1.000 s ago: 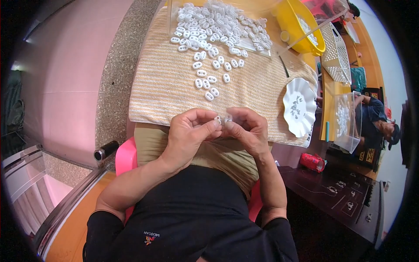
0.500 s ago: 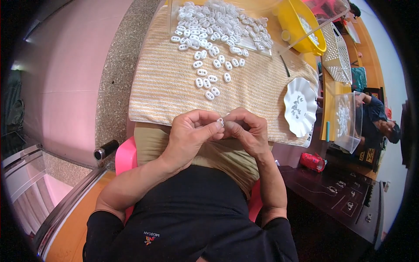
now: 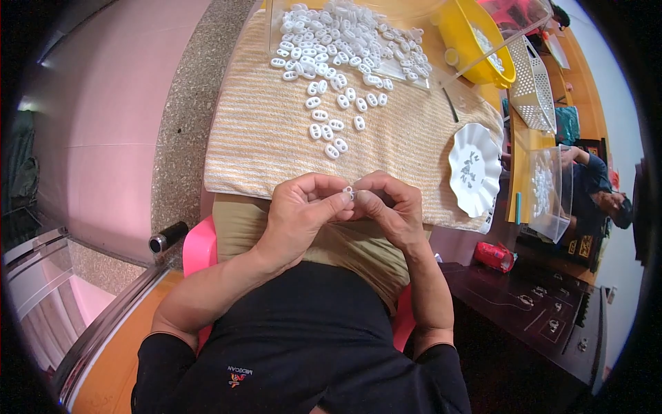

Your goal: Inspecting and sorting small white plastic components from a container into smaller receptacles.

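Observation:
Close to the table's near edge, my left hand (image 3: 298, 210) pinches a small white two-holed plastic piece (image 3: 349, 193) between thumb and forefinger. My right hand (image 3: 394, 208) meets it from the other side, thumb and forefinger pressed together at the piece's edge; whatever lies between those fingertips is hidden. Beyond my hands, several loose white two-holed pieces (image 3: 327, 131) lie on the striped towel (image 3: 255, 138). They lead back to a big heap (image 3: 331, 34) of the same kind. On the right, a white wavy-rimmed plate (image 3: 487, 188) holds small grey bits (image 3: 469, 169).
A yellow basin (image 3: 507, 69) with white pieces stands at the back right, beside a white perforated basket (image 3: 534, 90). A thin dark strip (image 3: 450, 105) lies on the towel. Further right are a clear bin (image 3: 562, 200), another person (image 3: 596, 186) and a red packet (image 3: 494, 256).
Almost nothing differs. Both hands keep their pinch at the same spot, with only a very slight shift of the fingers and the view.

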### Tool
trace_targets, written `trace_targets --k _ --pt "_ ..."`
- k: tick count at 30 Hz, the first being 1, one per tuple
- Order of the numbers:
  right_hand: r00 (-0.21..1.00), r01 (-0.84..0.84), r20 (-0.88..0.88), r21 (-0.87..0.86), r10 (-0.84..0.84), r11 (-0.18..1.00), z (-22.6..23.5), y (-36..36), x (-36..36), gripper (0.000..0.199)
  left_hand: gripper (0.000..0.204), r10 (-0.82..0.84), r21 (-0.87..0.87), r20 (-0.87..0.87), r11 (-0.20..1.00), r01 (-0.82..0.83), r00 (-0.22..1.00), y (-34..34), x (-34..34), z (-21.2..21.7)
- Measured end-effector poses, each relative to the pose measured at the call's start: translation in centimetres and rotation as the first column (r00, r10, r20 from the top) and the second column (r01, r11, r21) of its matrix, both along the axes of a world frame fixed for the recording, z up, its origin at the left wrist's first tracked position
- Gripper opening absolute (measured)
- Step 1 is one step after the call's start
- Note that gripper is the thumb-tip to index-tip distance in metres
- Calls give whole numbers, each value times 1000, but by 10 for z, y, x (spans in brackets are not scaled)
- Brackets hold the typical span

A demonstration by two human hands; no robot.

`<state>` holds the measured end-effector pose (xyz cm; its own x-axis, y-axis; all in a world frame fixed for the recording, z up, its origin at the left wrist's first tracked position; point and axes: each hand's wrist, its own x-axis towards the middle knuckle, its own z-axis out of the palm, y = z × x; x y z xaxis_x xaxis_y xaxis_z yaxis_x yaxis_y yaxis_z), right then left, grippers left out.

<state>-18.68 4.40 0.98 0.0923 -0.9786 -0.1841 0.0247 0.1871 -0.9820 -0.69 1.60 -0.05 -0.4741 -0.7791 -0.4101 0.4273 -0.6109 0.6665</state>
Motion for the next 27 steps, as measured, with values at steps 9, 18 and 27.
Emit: trace_targets --k 9,18,27 --pt "999 -24 -31 45 26 999 6 0 0 14 15 6 -41 -4 999 -6 1000 0 0 -2" --pt "998 -66 1 78 66 995 10 -2 -1 16 16 -13 -86 24 996 15 1000 1 0 0" --pt "990 -97 -103 23 99 995 10 0 -2 12 16 -12 -43 24 999 13 1000 1 1 -1"
